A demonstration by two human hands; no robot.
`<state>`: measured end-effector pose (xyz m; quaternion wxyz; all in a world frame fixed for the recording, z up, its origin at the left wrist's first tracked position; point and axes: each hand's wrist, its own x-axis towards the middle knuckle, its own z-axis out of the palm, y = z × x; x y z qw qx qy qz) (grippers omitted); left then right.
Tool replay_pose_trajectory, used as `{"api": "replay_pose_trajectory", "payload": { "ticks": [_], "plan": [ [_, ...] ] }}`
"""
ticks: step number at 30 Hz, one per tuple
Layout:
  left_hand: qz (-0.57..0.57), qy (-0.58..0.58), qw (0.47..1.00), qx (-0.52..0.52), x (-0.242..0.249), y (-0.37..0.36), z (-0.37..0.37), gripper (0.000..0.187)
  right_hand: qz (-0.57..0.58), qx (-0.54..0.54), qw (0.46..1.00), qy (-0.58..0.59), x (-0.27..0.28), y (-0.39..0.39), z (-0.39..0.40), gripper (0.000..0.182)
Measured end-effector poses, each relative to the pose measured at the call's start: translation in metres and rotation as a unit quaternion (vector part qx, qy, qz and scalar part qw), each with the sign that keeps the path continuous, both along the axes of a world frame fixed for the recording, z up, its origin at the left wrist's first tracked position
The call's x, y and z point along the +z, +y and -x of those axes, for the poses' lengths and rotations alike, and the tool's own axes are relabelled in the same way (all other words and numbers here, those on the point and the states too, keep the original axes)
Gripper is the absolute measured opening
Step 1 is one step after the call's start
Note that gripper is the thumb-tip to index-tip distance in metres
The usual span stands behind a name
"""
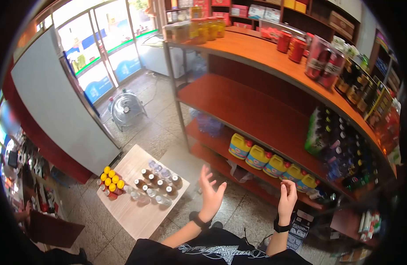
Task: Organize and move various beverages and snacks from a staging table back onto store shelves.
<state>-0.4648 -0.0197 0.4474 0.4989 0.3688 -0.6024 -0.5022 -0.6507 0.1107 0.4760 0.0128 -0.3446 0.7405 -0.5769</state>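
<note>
My left hand (211,193) is raised in front of the shelf, its fingers spread and nothing in it. To its left stands a small pale wooden table (129,215). On that table are a group of yellow-capped bottles (112,180), several dark bottles with white caps (161,184) and some clear bottles (143,197). My right hand (287,197) hangs in the air by the lower shelf, fingers curled in towards the thumb, with no object visible in them. Closest to it are yellow jugs with blue labels (275,166), which it does not appear to grip.
A wooden shelf unit (252,104) curves along the right. Cans (297,48), jars (198,31) and packed drinks stand on its top; dark bottles (351,145) fill its right end. A floor fan (127,108) stands near the glass doors (102,48). A person's hand (23,215) shows far left.
</note>
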Motion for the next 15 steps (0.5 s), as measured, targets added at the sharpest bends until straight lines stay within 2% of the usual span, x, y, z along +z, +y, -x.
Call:
{"api": "replay_pose_trajectory", "payload": {
  "ticks": [1, 2, 4, 5, 8, 10, 11, 12, 14, 15],
  "plan": [
    [0.002, 0.000, 1.000, -0.014, 0.003, -0.004, 0.007, 0.074, 0.016, 0.007, 0.999, 0.049, 0.014, -0.001, 0.001, 0.014],
    [0.017, -0.010, 0.997, -0.077, 0.007, -0.008, 0.023, 0.070, 0.029, -0.002, 0.995, 0.093, 0.017, 0.009, 0.008, 0.014],
    [0.027, -0.015, 0.992, -0.124, 0.028, -0.021, 0.034, 0.066, 0.020, 0.000, 0.994, 0.110, 0.024, 0.012, 0.015, 0.019],
    [0.104, -0.022, 0.978, -0.182, 0.045, -0.025, 0.050, 0.062, 0.047, 0.001, 0.984, 0.174, 0.037, 0.015, 0.021, 0.025],
    [0.346, -0.046, 0.901, -0.258, 0.129, -0.059, 0.082, 0.058, 0.136, 0.116, 0.928, 0.326, 0.101, -0.016, 0.043, 0.046],
    [0.360, -0.017, 0.883, -0.301, 0.150, -0.069, 0.091, 0.058, 0.151, 0.146, 0.909, 0.361, 0.120, -0.029, 0.050, 0.054],
    [0.345, 0.030, 0.874, -0.341, 0.184, -0.086, 0.116, 0.057, 0.165, 0.162, 0.917, 0.324, 0.133, -0.040, 0.058, 0.056],
    [0.339, 0.021, 0.876, -0.343, 0.185, -0.085, 0.117, 0.055, 0.183, 0.199, 0.920, 0.284, 0.152, -0.056, 0.061, 0.057],
    [0.179, 0.103, 0.869, -0.451, 0.226, -0.117, 0.159, 0.055, 0.248, 0.255, 0.935, 0.020, 0.199, -0.105, 0.073, 0.062],
    [0.142, 0.093, 0.868, -0.467, 0.236, -0.118, 0.163, 0.055, 0.248, 0.254, 0.935, 0.021, 0.207, -0.112, 0.080, 0.062]
  ]
}}
